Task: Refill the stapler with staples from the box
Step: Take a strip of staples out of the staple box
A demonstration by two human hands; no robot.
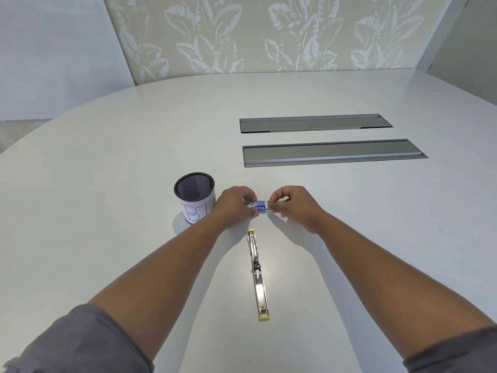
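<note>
A small blue-and-white staple box (257,206) is held just above the white table (107,184) between both hands. My left hand (236,205) grips its left end, fingers curled over the top. My right hand (291,205) pinches the box's right end between thumb and fingertips. Nearer to me lies the stapler (257,273), swung fully open and flat, its metal channels end to end with yellow tips at both ends. Neither hand touches the stapler.
A black mesh cup (195,196) with a white paper label stands just left of my left hand. Two long grey metal cable hatches (333,153) are set into the table further back on the right. A leaf-patterned wall panel rises behind the table.
</note>
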